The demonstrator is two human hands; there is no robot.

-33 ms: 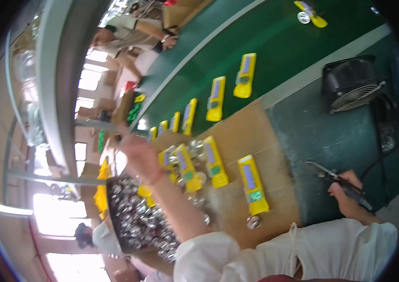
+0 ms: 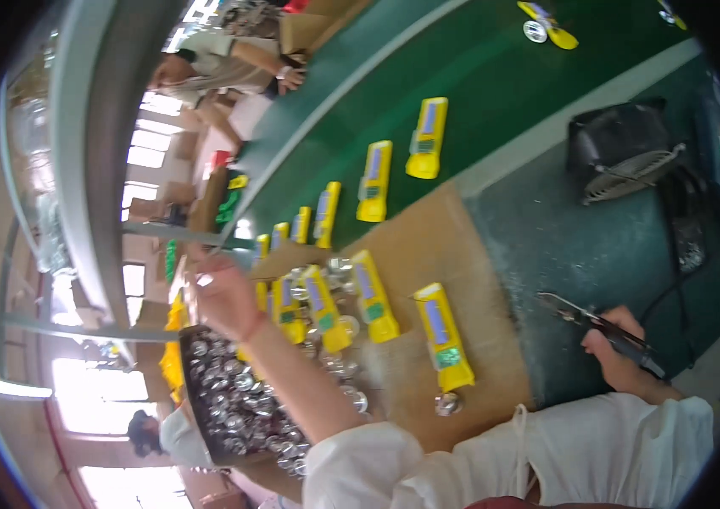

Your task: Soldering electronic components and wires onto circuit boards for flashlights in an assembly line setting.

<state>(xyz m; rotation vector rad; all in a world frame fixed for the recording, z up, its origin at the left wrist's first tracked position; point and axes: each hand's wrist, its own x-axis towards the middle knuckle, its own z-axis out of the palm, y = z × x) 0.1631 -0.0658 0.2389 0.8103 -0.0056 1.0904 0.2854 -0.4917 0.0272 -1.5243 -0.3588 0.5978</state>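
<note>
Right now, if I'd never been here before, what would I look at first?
Probably the bright yellow pieces, because they stand out so strongly against the brown cardboard and the green surface beyond it. Next might be the glittering heap of silvery pieces at the lower left, below the left hand in the picture. Over on the right, the right hand grips a dark tool with a metal tip.

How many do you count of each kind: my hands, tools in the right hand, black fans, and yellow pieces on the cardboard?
Left hand and right hand: 2
Held tool: 1
Black fan: 1
Yellow pieces: at least 4, some hidden
Total: at least 8
</note>
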